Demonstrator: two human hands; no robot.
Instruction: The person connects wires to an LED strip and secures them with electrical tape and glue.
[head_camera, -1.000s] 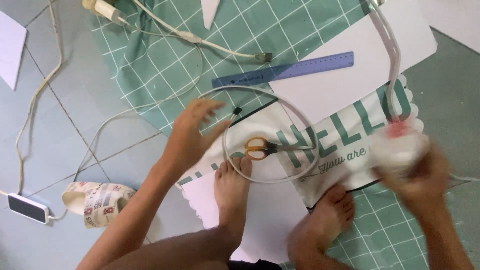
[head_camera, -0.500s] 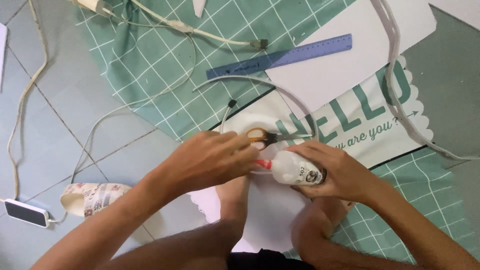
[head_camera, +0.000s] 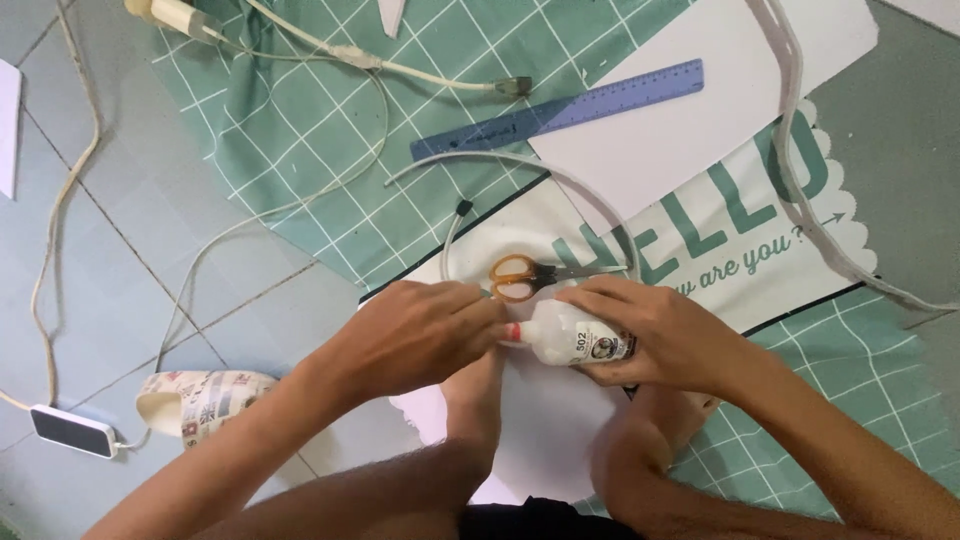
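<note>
Grey floor tiles (head_camera: 90, 250) carry a green gridded cutting mat (head_camera: 300, 130); at far left lies a small white charging device with dark face (head_camera: 70, 430), then a patterned roll of tape (head_camera: 200, 400). Your left hand (head_camera: 420, 335) pinches the red cap (head_camera: 513, 332) of the small white plastic glue bottle (head_camera: 575, 340), which your right hand (head_camera: 660, 335) grips on its side above the white card (head_camera: 540, 420). Orange-handled scissors (head_camera: 525, 275) lie just beyond. Judged step: uncapping; next calls for a firm twist while you keep the nozzle off your fingers.
</note>
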